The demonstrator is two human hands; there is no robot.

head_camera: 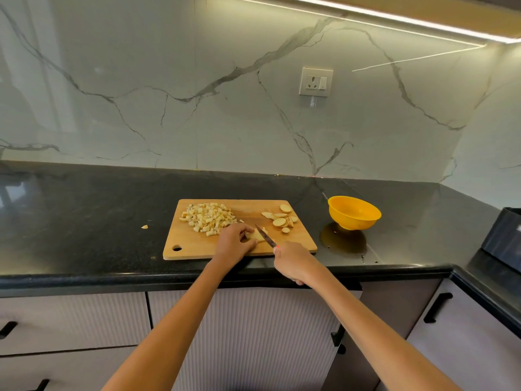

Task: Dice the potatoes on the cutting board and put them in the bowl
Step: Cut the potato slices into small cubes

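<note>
While the left hand pins a potato piece on the board, the right hand grips the knife against it. Dice and slices wait; the bowl sits empty. Fingertips so close risk a nick.
</note>
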